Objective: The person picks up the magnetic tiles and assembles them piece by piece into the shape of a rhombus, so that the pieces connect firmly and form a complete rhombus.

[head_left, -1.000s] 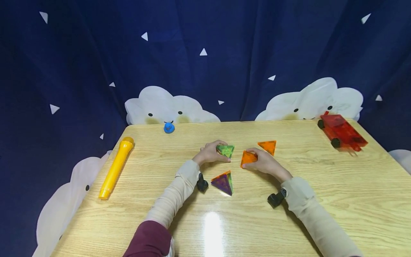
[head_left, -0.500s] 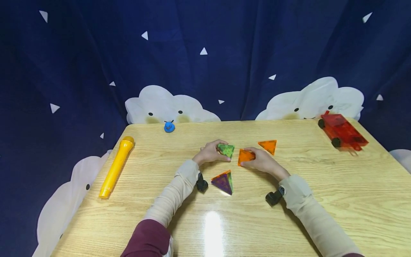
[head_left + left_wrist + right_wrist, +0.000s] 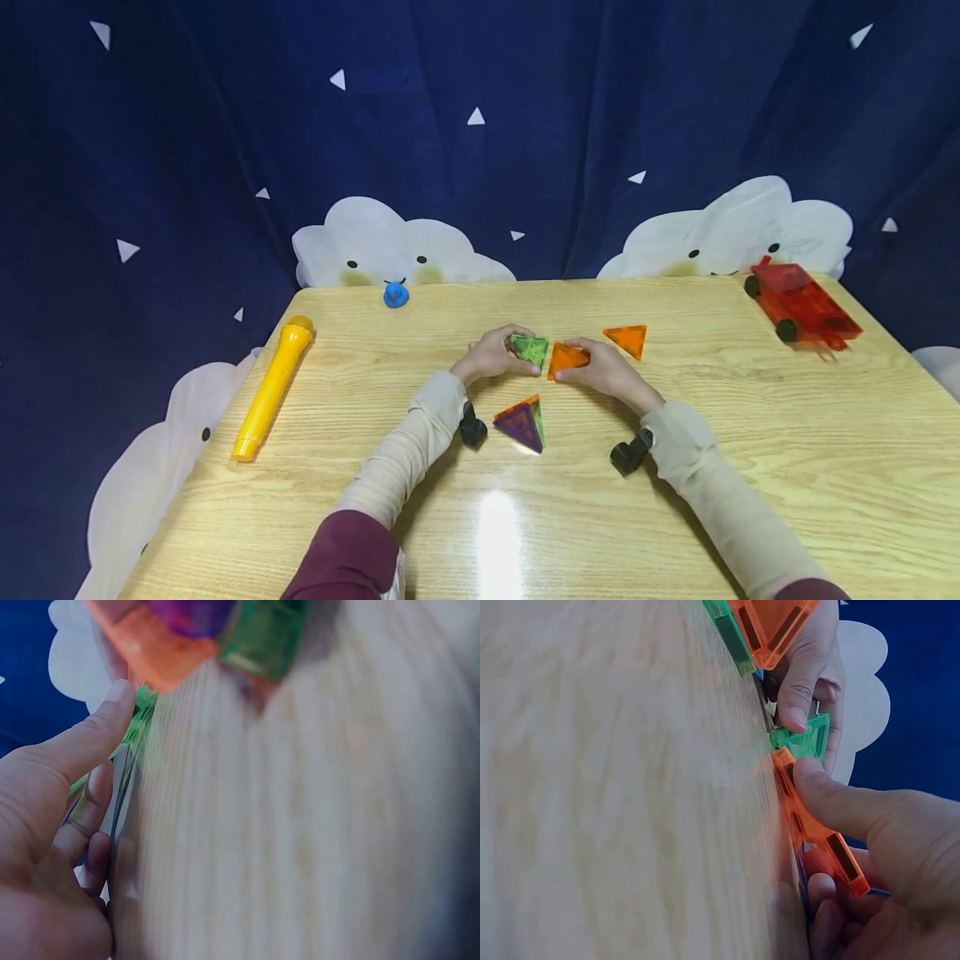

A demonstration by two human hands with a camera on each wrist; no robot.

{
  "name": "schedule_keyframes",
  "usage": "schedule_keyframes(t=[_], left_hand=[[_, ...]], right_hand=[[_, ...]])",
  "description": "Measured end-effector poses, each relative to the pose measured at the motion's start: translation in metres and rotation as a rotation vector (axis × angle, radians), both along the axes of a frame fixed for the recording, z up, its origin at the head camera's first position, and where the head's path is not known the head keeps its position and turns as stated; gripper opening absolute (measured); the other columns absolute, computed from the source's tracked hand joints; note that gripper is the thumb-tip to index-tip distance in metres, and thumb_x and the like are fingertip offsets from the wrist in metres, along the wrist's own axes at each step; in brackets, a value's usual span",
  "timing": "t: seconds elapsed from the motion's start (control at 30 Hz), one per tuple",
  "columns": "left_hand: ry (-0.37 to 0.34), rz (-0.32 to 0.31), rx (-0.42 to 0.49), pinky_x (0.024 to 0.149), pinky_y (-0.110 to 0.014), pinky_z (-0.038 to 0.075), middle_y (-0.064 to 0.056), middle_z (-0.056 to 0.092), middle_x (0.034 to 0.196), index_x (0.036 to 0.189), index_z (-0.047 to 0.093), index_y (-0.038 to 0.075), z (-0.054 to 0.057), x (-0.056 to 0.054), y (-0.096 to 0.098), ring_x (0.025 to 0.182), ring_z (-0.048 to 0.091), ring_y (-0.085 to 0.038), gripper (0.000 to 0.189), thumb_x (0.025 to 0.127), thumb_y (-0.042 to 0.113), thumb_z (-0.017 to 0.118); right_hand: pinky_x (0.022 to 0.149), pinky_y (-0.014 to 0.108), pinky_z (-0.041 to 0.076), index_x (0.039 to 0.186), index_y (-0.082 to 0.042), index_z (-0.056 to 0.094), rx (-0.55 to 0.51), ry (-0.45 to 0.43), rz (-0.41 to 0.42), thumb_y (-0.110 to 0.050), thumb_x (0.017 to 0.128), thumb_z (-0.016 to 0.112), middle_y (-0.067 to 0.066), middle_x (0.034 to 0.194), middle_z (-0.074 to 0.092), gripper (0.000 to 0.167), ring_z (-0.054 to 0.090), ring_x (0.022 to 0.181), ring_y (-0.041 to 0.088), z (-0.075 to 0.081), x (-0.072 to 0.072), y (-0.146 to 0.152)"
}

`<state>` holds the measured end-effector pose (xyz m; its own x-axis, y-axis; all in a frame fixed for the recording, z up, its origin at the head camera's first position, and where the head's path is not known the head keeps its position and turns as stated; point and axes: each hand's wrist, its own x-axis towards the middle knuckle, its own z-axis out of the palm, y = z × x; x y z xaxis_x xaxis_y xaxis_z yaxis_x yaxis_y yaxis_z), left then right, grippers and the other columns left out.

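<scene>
My left hand (image 3: pixel 492 355) holds a translucent green magnetic tile (image 3: pixel 533 351) between thumb and fingers, low over the wooden table. From the right, my right hand (image 3: pixel 609 370) grips an orange triangular magnetic tile (image 3: pixel 566 359), thumb along its near side. In the right wrist view, the orange tile (image 3: pixel 826 844) comes right up to the green tile (image 3: pixel 810 739); whether they touch I cannot tell. Nearer to me stands a small pyramid of tiles (image 3: pixel 521 425) with purple, orange and green faces. A loose orange triangle (image 3: pixel 630 339) lies flat beyond my right hand.
On the table's left side lies a yellow toy microphone (image 3: pixel 273 387). A small blue toy figure (image 3: pixel 395 295) sits at the back edge. At the back right stands a red translucent wheeled cart (image 3: pixel 806 304). Behind the table hangs a dark blue curtain (image 3: pixel 540 167) with clouds.
My right hand has slid left with the orange tile, narrowing the gap to the green one. The left hand has stayed nearly still with its tile.
</scene>
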<state>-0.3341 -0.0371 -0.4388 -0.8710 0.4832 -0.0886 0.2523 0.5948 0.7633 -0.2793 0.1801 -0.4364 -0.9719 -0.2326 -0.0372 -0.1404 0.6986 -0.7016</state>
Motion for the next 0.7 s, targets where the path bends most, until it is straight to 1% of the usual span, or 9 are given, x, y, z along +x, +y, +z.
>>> schedule_keyframes(t=[0.13, 0.23, 0.33, 0.43, 0.5, 0.57, 0.63, 0.67, 0.7], left_hand=[[-0.008, -0.002, 0.0, 0.088, -0.041, 0.022, -0.003, 0.058, 0.126, 0.127, 0.059, 0.022, -0.0003, -0.0002, 0.0003, 0.103, 0.05, -0.02, 0.06, 0.073, 0.031, 0.083], [-0.012, -0.001, 0.0, 0.087, -0.041, 0.021, -0.002, 0.059, 0.125, 0.127, 0.059, 0.022, 0.0003, 0.0001, 0.0003, 0.098, 0.05, -0.019, 0.059, 0.074, 0.031, 0.082], [-0.015, 0.005, 0.021, 0.087, -0.041, 0.021, -0.003, 0.063, 0.114, 0.126, 0.06, 0.022, 0.0006, 0.0002, -0.0002, 0.091, 0.052, -0.018, 0.057, 0.074, 0.03, 0.082], [-0.036, 0.003, 0.083, 0.09, -0.044, 0.019, -0.002, 0.067, 0.098, 0.126, 0.06, 0.019, -0.0002, 0.0, -0.0006, 0.087, 0.055, -0.015, 0.056, 0.075, 0.025, 0.082], [-0.061, 0.007, 0.136, 0.096, -0.047, 0.016, -0.001, 0.067, 0.087, 0.126, 0.06, 0.016, -0.0017, -0.0006, -0.0006, 0.085, 0.058, -0.013, 0.054, 0.076, 0.021, 0.081], [-0.089, 0.018, 0.192, 0.103, -0.049, 0.01, 0.002, 0.066, 0.082, 0.126, 0.06, 0.014, -0.002, -0.0004, -0.0006, 0.083, 0.06, -0.012, 0.053, 0.077, 0.017, 0.08], [-0.115, 0.03, 0.239, 0.107, -0.049, 0.006, 0.004, 0.065, 0.078, 0.126, 0.061, 0.013, -0.0021, -0.0001, -0.0006, 0.081, 0.06, -0.011, 0.052, 0.078, 0.014, 0.079], [-0.133, 0.035, 0.262, 0.108, -0.047, 0.009, 0.005, 0.064, 0.077, 0.126, 0.061, 0.012, -0.002, 0.0002, -0.0007, 0.08, 0.06, -0.01, 0.051, 0.078, 0.012, 0.079], [-0.148, 0.036, 0.283, 0.109, -0.044, 0.014, 0.005, 0.063, 0.076, 0.127, 0.06, 0.012, -0.0018, 0.0005, -0.0009, 0.079, 0.06, -0.01, 0.051, 0.079, 0.011, 0.078]], right_hand=[[0.103, 0.055, 0.034, 0.137, 0.001, 0.048, 0.015, -0.015, 0.001, -0.031, 0.085, 0.072, 0.026, 0.14, 0.045, 0.065, 0.04, 0.128, 0.042, 0.0002, -0.0028, -0.0032], [0.103, 0.055, 0.034, 0.137, 0.001, 0.048, 0.022, -0.014, 0.007, -0.031, 0.086, 0.071, 0.026, 0.14, 0.044, 0.064, 0.041, 0.128, 0.043, -0.0006, -0.0041, -0.0043], [0.103, 0.055, 0.034, 0.136, 0.001, 0.048, 0.013, -0.004, 0.009, -0.031, 0.086, 0.07, 0.026, 0.139, 0.045, 0.063, 0.041, 0.127, 0.043, -0.0011, -0.004, -0.0043], [0.101, 0.054, 0.036, 0.135, 0.002, 0.05, 0.002, 0.009, -0.003, -0.027, 0.086, 0.071, 0.026, 0.137, 0.047, 0.061, 0.045, 0.124, 0.042, -0.0015, -0.0026, -0.0025], [0.098, 0.052, 0.04, 0.132, 0.003, 0.052, -0.007, 0.014, -0.017, -0.024, 0.086, 0.071, 0.025, 0.133, 0.052, 0.056, 0.05, 0.118, 0.039, -0.002, -0.0019, -0.0005], [0.093, 0.048, 0.043, 0.13, 0.003, 0.054, -0.01, 0.025, -0.026, -0.022, 0.087, 0.07, 0.025, 0.128, 0.056, 0.052, 0.055, 0.109, 0.036, -0.0023, -0.0015, 0.0011], [0.088, 0.045, 0.045, 0.127, 0.004, 0.056, -0.013, 0.029, -0.036, -0.021, 0.088, 0.069, 0.025, 0.123, 0.058, 0.049, 0.056, 0.102, 0.032, -0.0025, -0.0014, 0.0023], [0.086, 0.044, 0.045, 0.126, 0.005, 0.057, -0.015, 0.026, -0.042, -0.02, 0.088, 0.069, 0.025, 0.122, 0.059, 0.048, 0.055, 0.099, 0.03, -0.0025, -0.0015, 0.0027], [0.085, 0.043, 0.045, 0.126, 0.006, 0.057, -0.012, 0.027, -0.046, -0.019, 0.088, 0.068, 0.025, 0.121, 0.06, 0.047, 0.055, 0.097, 0.03, -0.0023, -0.0015, 0.0029]])
